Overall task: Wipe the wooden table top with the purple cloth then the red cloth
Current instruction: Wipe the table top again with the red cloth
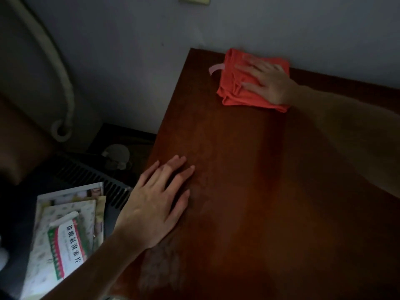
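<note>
The folded red cloth lies at the far left corner of the wooden table top, near the wall. My right hand presses flat on the cloth, fingers spread and slightly blurred. A pale loop tag sticks out of the cloth's left side. My left hand rests palm down on the table's left edge, fingers apart, holding nothing. No purple cloth is in view.
A grey wall runs right behind the table. Left of the table, lower down, sit a dark slatted unit, a stack of printed papers and packets, and a pale hose hanging along the wall.
</note>
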